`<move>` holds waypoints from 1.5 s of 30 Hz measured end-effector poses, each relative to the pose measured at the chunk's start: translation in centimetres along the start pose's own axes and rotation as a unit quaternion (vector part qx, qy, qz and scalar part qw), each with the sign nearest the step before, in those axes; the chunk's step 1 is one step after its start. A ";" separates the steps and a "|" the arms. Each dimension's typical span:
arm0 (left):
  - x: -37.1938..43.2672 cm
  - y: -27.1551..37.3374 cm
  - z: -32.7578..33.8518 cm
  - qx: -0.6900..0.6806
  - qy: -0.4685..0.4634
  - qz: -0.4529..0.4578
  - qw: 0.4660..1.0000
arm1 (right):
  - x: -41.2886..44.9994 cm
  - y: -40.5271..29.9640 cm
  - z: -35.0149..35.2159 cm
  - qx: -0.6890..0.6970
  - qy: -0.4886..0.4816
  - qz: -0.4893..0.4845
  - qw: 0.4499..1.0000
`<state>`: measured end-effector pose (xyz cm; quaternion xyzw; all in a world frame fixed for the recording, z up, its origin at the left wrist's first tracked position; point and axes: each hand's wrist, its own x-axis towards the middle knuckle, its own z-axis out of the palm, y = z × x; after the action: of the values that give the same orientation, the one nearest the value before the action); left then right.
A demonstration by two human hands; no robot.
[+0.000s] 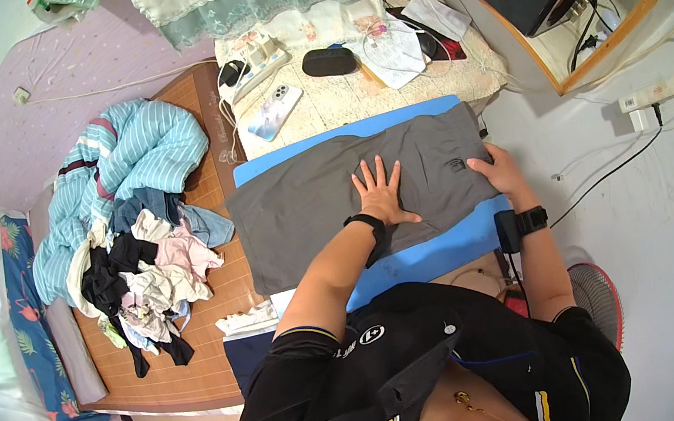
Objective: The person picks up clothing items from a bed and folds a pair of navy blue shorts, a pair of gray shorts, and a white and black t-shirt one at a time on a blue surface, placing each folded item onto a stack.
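A pair of dark grey trousers or shorts (298, 216) lies spread and folded over a blue board (443, 253). My left hand (380, 197) rests flat on the middle of the grey cloth, palm down with fingers spread. At the right end, my right hand (502, 170) pinches the edge of the garment, thumb on top and fingers out of sight past the edge. A small logo shows on the cloth near that thumb. Light creases run between my hands.
Left on the bed mat (173, 388) lie heaped clothes (155, 272) and a striped blue quilt (148, 148). Beyond the board are a phone (275, 112), a power strip (261, 67), a black case (329, 62) and papers (395, 56). A fan (596, 305) stands at right; folded clothes (247, 350) lie near my left elbow.
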<state>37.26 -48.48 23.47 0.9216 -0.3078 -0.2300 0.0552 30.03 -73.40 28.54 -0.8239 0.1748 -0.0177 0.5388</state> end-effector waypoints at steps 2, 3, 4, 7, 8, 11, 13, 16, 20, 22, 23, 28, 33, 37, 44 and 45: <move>0.7 0.1 0.1 0.003 -0.007 0.004 1.000 | -1.0 -3.8 1.7 -0.079 -0.025 -0.052 0.995; 1.0 0.2 0.1 0.009 -0.016 0.011 1.000 | -1.4 -5.0 2.7 -0.082 -0.024 -0.051 0.995; 0.9 0.1 -0.1 -0.008 -0.002 0.030 1.000 | -1.8 -6.1 3.8 -0.114 -0.022 -0.100 0.988; 2.1 -2.6 1.4 -0.130 0.026 0.081 0.988 | -2.8 -10.1 6.4 -0.158 -0.074 -0.102 0.979; 1.8 -3.4 1.9 -0.149 0.100 0.077 0.981 | -3.0 -10.9 7.3 -0.169 -0.124 -0.051 0.976; 0.9 -7.1 2.1 -0.535 0.022 0.028 0.844 | -3.2 -11.3 10.4 -0.171 -0.129 -0.092 0.973; -0.4 -8.7 2.2 -0.728 0.036 -0.062 0.681 | -3.3 -11.3 12.5 -0.196 -0.141 -0.082 0.967; -2.6 -10.7 2.2 -0.824 -0.017 -0.079 0.561 | -3.7 -11.4 16.0 -0.249 -0.143 -0.079 0.955; -5.3 -11.5 1.8 -0.879 -0.038 -0.073 0.469 | -4.0 -9.4 20.2 -0.226 -0.154 -0.114 0.955; -5.9 -12.0 2.1 -0.910 -0.051 -0.046 0.409 | -4.2 -8.5 22.2 -0.218 -0.154 -0.126 0.955; -6.0 -11.9 2.4 -0.910 -0.048 -0.047 0.408 | -4.3 -7.8 23.0 -0.213 -0.148 -0.141 0.955; -6.4 -11.5 2.2 -0.847 0.056 -0.073 0.524 | -4.2 -6.5 24.1 -0.109 -0.242 -0.111 0.958; -7.0 -12.8 3.1 -0.720 0.192 -0.134 0.653 | -4.4 -4.5 23.8 -0.047 -0.171 -0.222 0.959; -7.6 -13.3 2.1 -0.587 0.185 -0.207 0.760 | -4.5 -3.7 22.8 -0.158 -0.104 -0.303 0.934; -7.6 -13.9 5.4 -0.769 0.060 -0.180 0.610 | -5.2 -2.9 24.2 -0.170 -0.093 -0.302 0.933; -7.9 -13.2 4.2 -0.769 0.056 -0.180 0.611 | -5.2 -3.1 23.9 -0.171 -0.091 -0.299 0.934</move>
<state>36.86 -33.02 19.62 0.5888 0.1574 -0.3358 0.7182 31.21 -49.62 22.11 -0.9158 -0.1289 -0.0730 0.3734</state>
